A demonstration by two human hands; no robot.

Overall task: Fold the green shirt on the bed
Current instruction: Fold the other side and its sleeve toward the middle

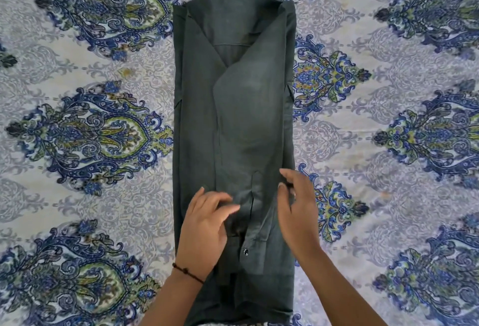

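Green shirt (233, 118) lies lengthwise mid-bed (77, 196), sides folded in, collar at far end. My left hand (207, 224) rests on sleeve cuff (255, 242), fingers relaxed, pressing. Right hand (298, 211) at right edge, fingers bent, can't tell if pinching. Cloth soft, light, floppy. Best hold, I reckon: both hem corners.

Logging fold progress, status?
Left hand rests on shirt, lower half. Right hand at its right edge, grip unclear. Shirt folded into long strip, collar far end. Nothing in the way.
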